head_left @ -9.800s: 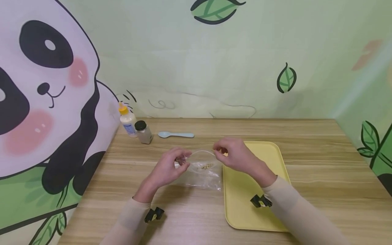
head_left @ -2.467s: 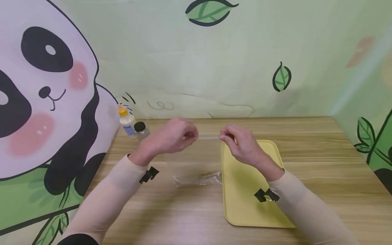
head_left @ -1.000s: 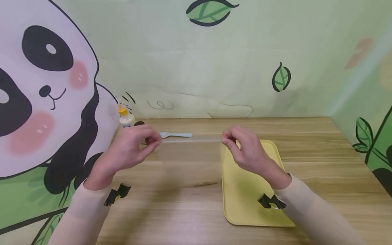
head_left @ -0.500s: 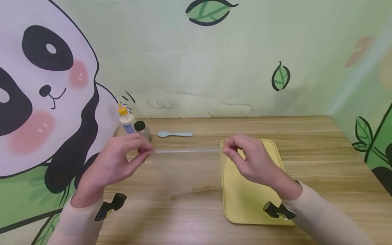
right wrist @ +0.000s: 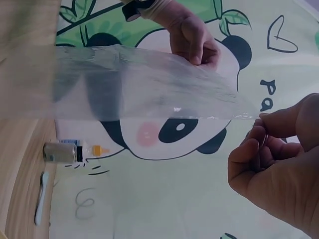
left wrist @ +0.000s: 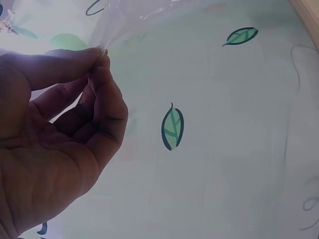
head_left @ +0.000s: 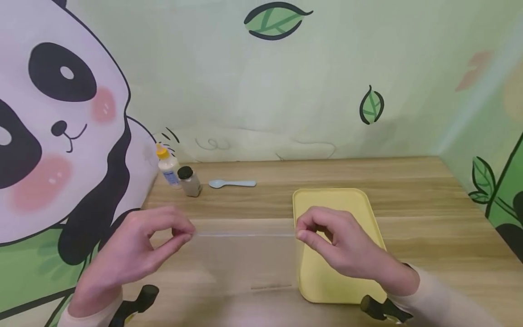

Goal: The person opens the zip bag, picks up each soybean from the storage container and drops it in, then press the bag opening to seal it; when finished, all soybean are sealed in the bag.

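A clear zip bag hangs stretched flat between both hands, its straight zip line running across near the top. My left hand pinches one top corner between thumb and fingertips; the left wrist view shows the film drawn tight from that pinch. At the opposite corner my right hand pinches the bag in front of the yellow tray. A thin brownish line of small bits shows low in the bag. In the right wrist view the bag spans from one hand to the other.
On the wooden table, a white bottle with a yellow cap and a black-lidded jar stand at the back left. Beside them lies a light blue spoon. A panda-painted wall borders the table behind and at the left.
Earlier the bag's mouth was bowed open, with yellowish bits visible inside. Its zip line is now straight. My left hand has slid left to the far corner, and both hands have come lower in view.
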### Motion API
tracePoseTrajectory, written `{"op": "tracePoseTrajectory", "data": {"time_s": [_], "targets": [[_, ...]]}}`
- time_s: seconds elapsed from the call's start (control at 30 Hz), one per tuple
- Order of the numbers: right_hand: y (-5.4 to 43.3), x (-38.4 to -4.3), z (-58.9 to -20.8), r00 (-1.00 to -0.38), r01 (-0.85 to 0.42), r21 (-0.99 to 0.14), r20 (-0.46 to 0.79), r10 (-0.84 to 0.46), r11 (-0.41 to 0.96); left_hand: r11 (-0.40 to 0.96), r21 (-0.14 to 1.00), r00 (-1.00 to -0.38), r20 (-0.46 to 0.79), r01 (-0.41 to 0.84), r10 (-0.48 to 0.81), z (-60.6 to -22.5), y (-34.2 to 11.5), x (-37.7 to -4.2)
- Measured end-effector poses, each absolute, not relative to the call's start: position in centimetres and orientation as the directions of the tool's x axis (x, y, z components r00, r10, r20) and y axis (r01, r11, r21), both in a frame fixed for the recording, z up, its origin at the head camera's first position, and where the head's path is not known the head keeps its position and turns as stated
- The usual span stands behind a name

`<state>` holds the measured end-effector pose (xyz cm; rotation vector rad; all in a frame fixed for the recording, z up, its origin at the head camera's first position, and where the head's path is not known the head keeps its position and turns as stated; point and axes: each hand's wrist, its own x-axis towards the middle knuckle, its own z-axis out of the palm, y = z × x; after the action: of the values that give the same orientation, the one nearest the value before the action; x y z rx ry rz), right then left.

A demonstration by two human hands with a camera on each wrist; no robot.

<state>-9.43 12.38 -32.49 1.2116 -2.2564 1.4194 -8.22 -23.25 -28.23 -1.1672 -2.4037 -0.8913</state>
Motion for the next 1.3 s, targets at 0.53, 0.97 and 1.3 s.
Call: {"op": "tracePoseTrajectory", "data": {"time_s": [0.53,0.97,1.3], "targets": [[12.0,-12.9,-36.4,-0.693,-0.669,-0.702,0.47,-0.546,0.245,0.469,0.496,-0.68,0.459,0.73,0.572,-33.3,-23.8,-12.0],[11.5,-17.7,-40.4,-0.768,-0.606,-0.695,0.384,-0.512,0.386,0.557,0.62,-0.818,0.278,0.553,0.503,-38.1,-23.8,-17.0],[11.0,-19.8,-41.9,-0.8,-0.564,-0.68,0.31,-0.514,0.468,0.614,0.619,-0.86,0.226,0.49,0.458,-41.0,-23.6,-20.2]]}}
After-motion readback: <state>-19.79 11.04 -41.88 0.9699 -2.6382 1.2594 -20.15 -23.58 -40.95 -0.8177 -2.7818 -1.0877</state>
